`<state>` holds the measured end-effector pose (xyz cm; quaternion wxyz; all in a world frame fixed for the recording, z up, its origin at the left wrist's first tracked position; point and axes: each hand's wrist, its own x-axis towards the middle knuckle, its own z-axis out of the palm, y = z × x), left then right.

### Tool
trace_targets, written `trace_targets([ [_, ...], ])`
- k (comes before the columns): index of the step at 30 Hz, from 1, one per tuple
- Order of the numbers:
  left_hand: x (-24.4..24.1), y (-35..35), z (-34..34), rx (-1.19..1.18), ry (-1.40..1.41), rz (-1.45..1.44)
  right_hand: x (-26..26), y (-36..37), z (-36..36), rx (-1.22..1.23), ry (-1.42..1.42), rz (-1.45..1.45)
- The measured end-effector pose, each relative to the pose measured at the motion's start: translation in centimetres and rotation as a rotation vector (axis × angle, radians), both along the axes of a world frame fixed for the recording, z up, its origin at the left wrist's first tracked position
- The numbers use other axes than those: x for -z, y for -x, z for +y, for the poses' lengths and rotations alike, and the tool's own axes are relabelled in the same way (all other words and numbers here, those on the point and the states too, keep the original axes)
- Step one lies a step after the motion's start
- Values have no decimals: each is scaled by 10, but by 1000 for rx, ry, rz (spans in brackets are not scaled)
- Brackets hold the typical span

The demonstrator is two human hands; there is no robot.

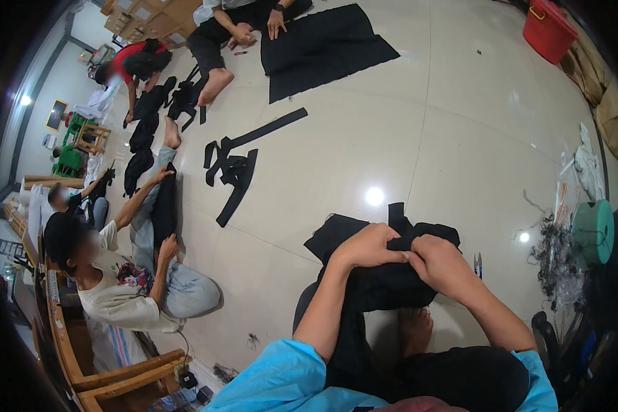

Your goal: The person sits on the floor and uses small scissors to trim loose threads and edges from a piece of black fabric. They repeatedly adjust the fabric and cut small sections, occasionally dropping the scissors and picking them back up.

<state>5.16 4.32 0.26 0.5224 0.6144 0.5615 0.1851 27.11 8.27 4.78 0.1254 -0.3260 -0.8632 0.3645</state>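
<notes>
Both of my hands grip a bunched piece of black cloth (391, 288) above my lap. My left hand (365, 247) pinches it from the left, and my right hand (435, 260) has its fingers curled into it. The two thumbs nearly meet at one spot on the fabric. One flap of the cloth spreads out left of my left wrist, and a short strip sticks up beyond my fingers. Small thread snips (478, 265) with blue handles lie on the floor, just right of my right forearm.
Black fabric strips (234, 167) lie on the tiled floor ahead to the left. A co-worker (129, 268) sits at left holding black cloth. Beyond, another person's hand presses a flat black panel (324, 51). At right are a green spool (592, 232), tangled thread (556, 262) and a red bucket (548, 31).
</notes>
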Motion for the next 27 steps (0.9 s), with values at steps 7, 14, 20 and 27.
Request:
trace_targets([
  [7,-21,23,-2,-70,188,-138,9,8,19,-9,-36,25],
  [14,-17,13,-5,-125,169,-221,9,-46,44,185,65,-70],
  [20,-19,-6,1,-80,49,-184,25,-142,88,363,314,-32],
  [27,-19,-5,-1,-133,42,-10,-24,-85,47,213,220,-300],
])
